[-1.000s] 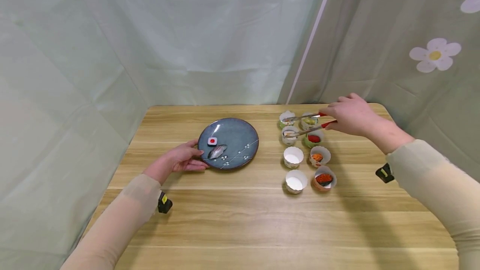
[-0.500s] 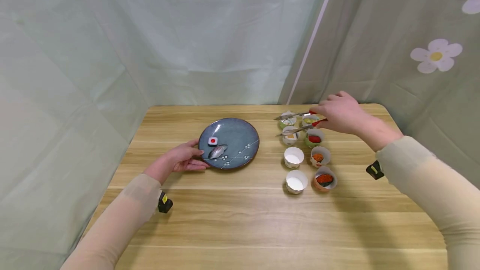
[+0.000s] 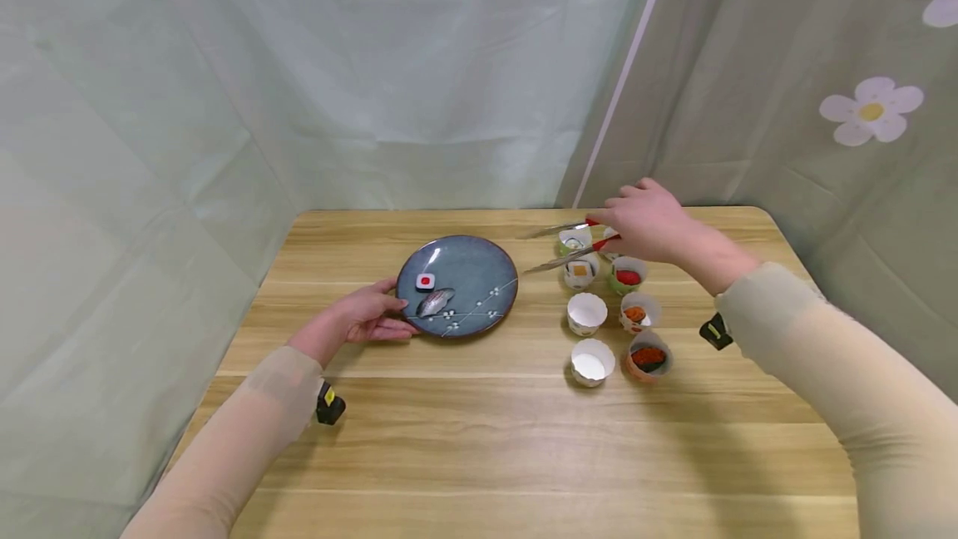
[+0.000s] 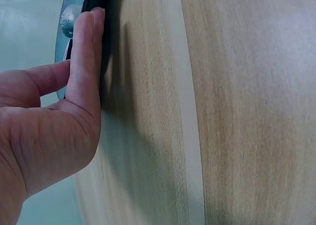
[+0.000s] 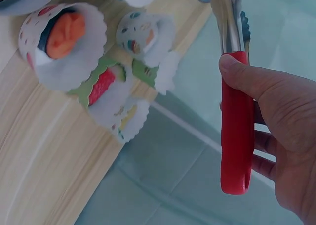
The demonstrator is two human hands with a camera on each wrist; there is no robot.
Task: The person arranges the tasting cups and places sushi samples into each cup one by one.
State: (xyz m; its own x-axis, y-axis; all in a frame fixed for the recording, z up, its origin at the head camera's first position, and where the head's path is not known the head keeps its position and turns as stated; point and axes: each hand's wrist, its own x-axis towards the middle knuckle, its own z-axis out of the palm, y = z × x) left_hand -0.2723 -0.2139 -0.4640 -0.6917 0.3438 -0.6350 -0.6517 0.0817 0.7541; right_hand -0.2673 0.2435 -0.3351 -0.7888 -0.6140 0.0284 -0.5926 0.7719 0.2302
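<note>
My left hand (image 3: pixel 374 314) grips the left rim of a round blue-grey plate (image 3: pixel 467 264), thumb at the edge and fingers lower down. On the plate lie a small square sushi roll (image 3: pixel 425 282) with a red centre and a silvery fish nigiri (image 3: pixel 436 302). In my right hand (image 3: pixel 647 223) are metal tongs (image 3: pixel 561 260) with red handles (image 5: pixel 236 131). Their arms stand apart, nothing visible between the tips, which point left at the gap between plate and cups. Below the tongs, one paper cup (image 3: pixel 580 273) holds a piece with a yellow square.
Two rows of scalloped paper cups stand right of the plate. Two near-left cups (image 3: pixel 587 314) show bare white insides. Right-row cups hold red (image 3: pixel 627 277), orange (image 3: pixel 634 314) and roe-topped (image 3: pixel 648 358) pieces. A pale curtain (image 3: pixel 464 90) hangs behind the wooden table (image 3: pixel 479 439).
My right hand has carried the spread tongs leftward, from over the far cups to the gap beside the plate. My left hand and the plate have stayed put.
</note>
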